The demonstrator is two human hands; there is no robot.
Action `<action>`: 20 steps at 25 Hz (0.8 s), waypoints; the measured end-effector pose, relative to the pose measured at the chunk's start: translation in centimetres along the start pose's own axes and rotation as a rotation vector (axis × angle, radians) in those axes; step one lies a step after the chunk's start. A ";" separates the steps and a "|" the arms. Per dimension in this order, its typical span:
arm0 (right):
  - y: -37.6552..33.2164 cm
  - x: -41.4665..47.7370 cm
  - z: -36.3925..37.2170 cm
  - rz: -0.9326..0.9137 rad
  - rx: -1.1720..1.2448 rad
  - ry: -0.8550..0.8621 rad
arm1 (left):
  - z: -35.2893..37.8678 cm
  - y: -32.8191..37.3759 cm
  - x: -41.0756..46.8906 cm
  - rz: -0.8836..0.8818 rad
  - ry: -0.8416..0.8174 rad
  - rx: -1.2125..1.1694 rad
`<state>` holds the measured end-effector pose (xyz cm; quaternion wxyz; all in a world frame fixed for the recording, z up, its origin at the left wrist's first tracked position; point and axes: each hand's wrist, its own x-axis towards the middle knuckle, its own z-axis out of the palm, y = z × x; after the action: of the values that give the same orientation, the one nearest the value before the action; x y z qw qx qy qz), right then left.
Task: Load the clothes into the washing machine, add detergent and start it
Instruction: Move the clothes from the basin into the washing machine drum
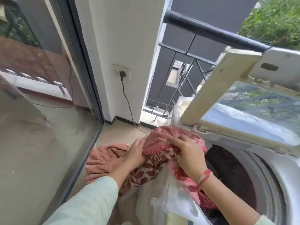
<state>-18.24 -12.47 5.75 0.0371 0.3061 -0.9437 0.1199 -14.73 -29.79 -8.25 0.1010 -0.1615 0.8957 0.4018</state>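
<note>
A top-loading white washing machine stands at the right with its lid raised. Dark red clothes lie inside the drum. Both hands hold a red and white leaf-patterned cloth over the machine's left rim. My left hand grips its left side. My right hand grips its right side, where a pink part hangs into the drum. A plain terracotta cloth lies bunched on the floor to the left. No detergent is in view.
Clear plastic wrap covers the machine's left side. A sliding glass door fills the left. A power cord runs from a wall socket down to the floor. A balcony railing is behind the machine.
</note>
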 end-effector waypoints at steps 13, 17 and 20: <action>25.2 -19.3 -9.2 0.396 -0.190 0.115 | 15.8 24.6 -3.6 0.621 0.129 0.741; 25.2 -20.1 -4.6 0.390 0.033 -1.007 | 19.3 19.9 -3.4 0.178 -0.624 0.926; 25.4 -19.1 -3.0 0.295 0.156 -0.737 | 20.0 17.8 -4.2 0.131 -0.829 0.949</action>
<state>-17.64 19.03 0.79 -0.3448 0.1918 -0.9156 0.0775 -16.42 -2.78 -7.87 0.4754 0.1248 0.8709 -0.0046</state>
